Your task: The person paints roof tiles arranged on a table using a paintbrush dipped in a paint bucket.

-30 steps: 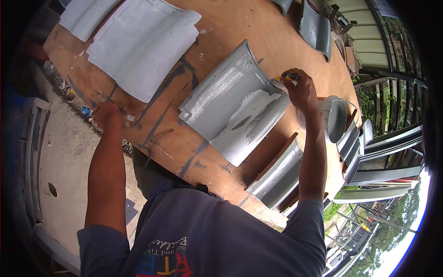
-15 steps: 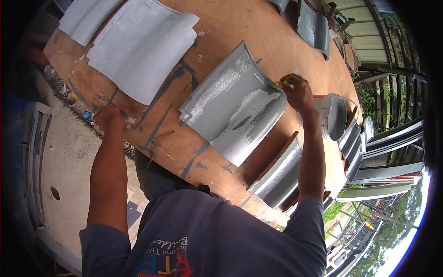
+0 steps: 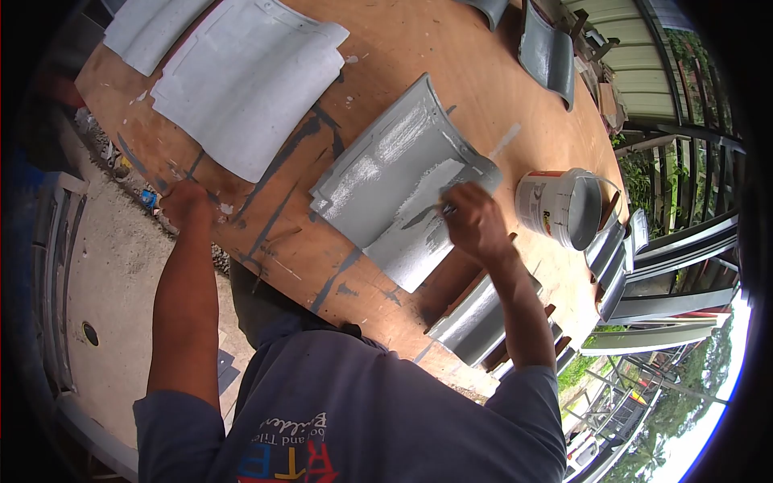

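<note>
A curved roof tile (image 3: 378, 185), partly coated in wet grey paint with pale patches along its lower side, lies tilted on the plywood table (image 3: 451, 48). Over its right-hand part is my right hand (image 3: 475, 221), closed around a paintbrush (image 3: 448, 208) that is mostly hidden by the fingers. My left hand (image 3: 188, 204) leans at the table's near left edge, its fingers curled over the edge. A white paint bucket (image 3: 547, 205) with grey inside stands to the right of the tile.
Pale unpainted-looking tiles (image 3: 250, 88) lie at the upper left. A glossy grey tile (image 3: 479, 314) sits near the front right edge, and another grey tile (image 3: 547, 52) is at the far side. Long metal profiles (image 3: 684, 249) are stacked beyond the table's right end.
My right hand has moved left and down from the tile's right edge beside the bucket, onto the tile's lower right part. My left hand stays at the table edge.
</note>
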Demonstrator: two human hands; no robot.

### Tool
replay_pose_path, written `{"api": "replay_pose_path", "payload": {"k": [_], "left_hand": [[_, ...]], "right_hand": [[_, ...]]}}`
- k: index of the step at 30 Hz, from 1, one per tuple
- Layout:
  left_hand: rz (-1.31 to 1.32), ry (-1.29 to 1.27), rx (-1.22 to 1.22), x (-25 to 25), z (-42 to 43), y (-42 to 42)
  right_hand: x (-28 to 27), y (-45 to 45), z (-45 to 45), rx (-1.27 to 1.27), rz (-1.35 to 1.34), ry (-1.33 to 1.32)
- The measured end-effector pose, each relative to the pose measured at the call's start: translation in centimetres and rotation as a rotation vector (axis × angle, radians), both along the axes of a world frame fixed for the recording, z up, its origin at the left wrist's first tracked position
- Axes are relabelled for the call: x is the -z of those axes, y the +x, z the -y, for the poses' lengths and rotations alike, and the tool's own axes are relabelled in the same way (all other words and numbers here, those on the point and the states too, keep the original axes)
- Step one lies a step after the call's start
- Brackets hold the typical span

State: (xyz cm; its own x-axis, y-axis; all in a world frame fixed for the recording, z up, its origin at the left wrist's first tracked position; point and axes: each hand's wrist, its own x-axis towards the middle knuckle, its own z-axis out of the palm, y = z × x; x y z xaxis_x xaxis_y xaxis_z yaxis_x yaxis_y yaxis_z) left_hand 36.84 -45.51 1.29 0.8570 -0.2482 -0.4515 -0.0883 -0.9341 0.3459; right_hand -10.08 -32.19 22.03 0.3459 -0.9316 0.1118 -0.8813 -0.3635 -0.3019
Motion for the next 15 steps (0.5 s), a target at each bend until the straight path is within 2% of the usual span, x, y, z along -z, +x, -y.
{"api": "replay_pose_path", "payload": {"k": [1,5,6,8,11,13,15], "left_hand": [[-0.003,0.001,0.006,0.1,-0.1,-0.1],[-0.018,-0.017,-0.015,-0.9,0.0,-0.6],[-0.008,-0.014,-0.01,-1.0,0.0,-0.6],[0.025,-0.006,-0.013,-0.6,0.1,-0.6],[0.035,-0.007,-0.024,-0.7,0.1,-0.7],[0.024,-0.014,-0.037,-0.4,0.2,-0.2],[0.059,0.009,0.027,2.6,0.0,1.0]], "right_hand": [[0.7,0.8,-1.3,-0.071,0.011,0.1],[-1.9,4.4,-2.4,0.079,0.212,0.491],[-2.0,4.1,-1.9,0.083,0.215,0.487],[-2.0,1.8,0.7,0.353,0.144,0.516],[-0.6,-4.1,4.4,0.51,0.016,0.235],[-0.6,-6.7,6.5,0.508,0.008,0.155],[-1.3,-7.4,7.6,0.421,-0.112,-0.027]]}}
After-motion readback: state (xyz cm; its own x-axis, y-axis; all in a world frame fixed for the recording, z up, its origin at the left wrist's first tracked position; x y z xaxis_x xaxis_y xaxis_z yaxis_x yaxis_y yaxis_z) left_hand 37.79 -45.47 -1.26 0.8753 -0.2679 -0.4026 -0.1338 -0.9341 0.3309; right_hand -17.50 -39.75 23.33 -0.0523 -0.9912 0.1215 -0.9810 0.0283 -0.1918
